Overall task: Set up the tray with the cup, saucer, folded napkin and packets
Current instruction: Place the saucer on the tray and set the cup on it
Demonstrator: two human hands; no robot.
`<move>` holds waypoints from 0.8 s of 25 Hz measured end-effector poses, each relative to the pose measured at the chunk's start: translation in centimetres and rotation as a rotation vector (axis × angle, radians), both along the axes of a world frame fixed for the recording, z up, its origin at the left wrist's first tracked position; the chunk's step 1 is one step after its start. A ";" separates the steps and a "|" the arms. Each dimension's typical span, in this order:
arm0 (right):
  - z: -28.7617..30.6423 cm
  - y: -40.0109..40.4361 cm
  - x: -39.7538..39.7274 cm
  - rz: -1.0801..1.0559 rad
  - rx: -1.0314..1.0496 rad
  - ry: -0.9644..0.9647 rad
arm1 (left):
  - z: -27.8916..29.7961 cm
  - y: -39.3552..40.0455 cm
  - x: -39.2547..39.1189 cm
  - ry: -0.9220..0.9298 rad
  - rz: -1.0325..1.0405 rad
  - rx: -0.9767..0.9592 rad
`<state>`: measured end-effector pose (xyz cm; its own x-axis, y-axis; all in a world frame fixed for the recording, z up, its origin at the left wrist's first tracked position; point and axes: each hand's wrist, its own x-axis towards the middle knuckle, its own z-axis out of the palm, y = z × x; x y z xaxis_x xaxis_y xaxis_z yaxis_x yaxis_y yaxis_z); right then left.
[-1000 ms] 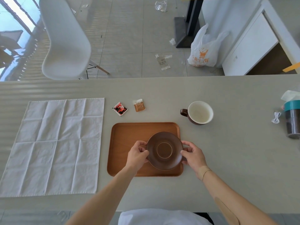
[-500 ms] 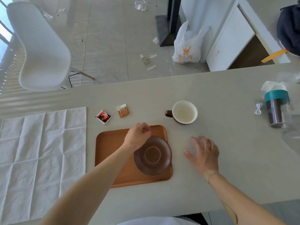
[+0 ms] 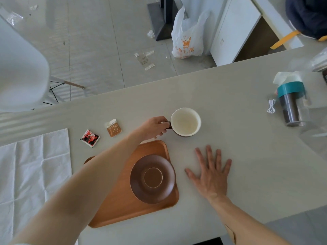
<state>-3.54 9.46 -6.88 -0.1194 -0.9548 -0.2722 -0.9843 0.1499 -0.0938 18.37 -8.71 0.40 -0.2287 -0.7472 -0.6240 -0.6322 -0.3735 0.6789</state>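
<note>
A brown saucer (image 3: 153, 178) lies on the right half of the wooden tray (image 3: 123, 207). Beyond the tray stands a brown cup (image 3: 185, 122) with a white inside, resting on the table. My left hand (image 3: 154, 128) reaches over the tray and pinches the cup's handle. My right hand (image 3: 211, 173) lies flat on the table to the right of the tray, fingers spread, holding nothing. A red packet (image 3: 89, 138) and a tan packet (image 3: 113, 128) lie left of the cup. The white napkin (image 3: 31, 175) is spread unfolded at the left.
A teal-lidded dark bottle (image 3: 291, 103) and a white cable (image 3: 271, 106) sit at the table's right end, beside a blurred clear object (image 3: 316, 121). A white chair (image 3: 21, 71) stands beyond the far edge. A plastic bag (image 3: 187, 36) is on the floor.
Both hands have let go of the saucer on the tray. My left hand has reached forward to the cup's handle. My right hand has moved right and settled flat on the table.
</note>
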 end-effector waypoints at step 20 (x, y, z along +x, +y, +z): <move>-0.4 -0.1 -0.1 -0.045 -0.029 0.005 | 0.9 5.1 4.1 0.108 0.135 -0.227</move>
<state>-3.66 9.32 -7.32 -0.1637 -0.9558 -0.2440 -0.9770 0.1913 -0.0940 22.52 -3.56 1.33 -0.1738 -0.8931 -0.4150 -0.5064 -0.2804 0.8154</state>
